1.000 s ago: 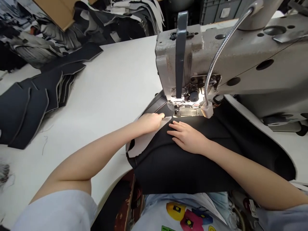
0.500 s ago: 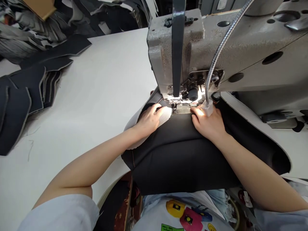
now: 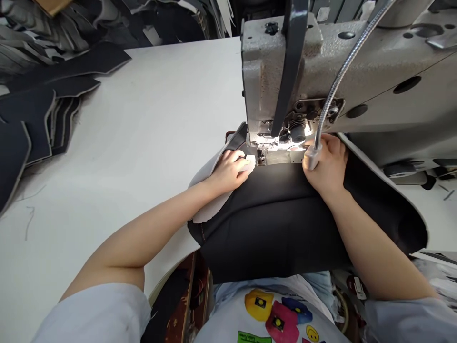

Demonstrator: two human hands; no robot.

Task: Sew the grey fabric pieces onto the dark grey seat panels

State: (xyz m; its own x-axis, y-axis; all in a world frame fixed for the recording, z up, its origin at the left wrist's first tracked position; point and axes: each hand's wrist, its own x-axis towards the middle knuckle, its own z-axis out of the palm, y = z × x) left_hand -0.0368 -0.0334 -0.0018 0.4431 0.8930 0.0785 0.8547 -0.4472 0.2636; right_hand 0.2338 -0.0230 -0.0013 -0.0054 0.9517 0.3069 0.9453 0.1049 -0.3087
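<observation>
A large black fabric piece [image 3: 282, 228] with a pale grey backing lies under the sewing machine head [image 3: 278, 76]. My left hand [image 3: 230, 171] is closed on its folded left part, with the grey underside [image 3: 214, 209] turned up by the fingers, just left of the presser foot [image 3: 262, 155]. To the right of the lit metal plate [image 3: 282, 157], my right hand [image 3: 328, 164] curls over the fabric where its right side rises. A small lamp head [image 3: 312, 157] on a flexible metal tube hides its thumb and part of its fingers.
Dark cut fabric pieces [image 3: 32, 124] lie stacked on the white table [image 3: 153, 119] at the left. Piles of grey and black material [image 3: 160, 24] stand behind. Loose threads [image 3: 30, 221] lie on the tabletop. A dark vertical bar [image 3: 291, 66] crosses the machine's front.
My right hand has shifted right, away from the presser foot, and sits more behind the lamp head. My left hand stays by the foot with its fingers more curled. The view has shifted slightly.
</observation>
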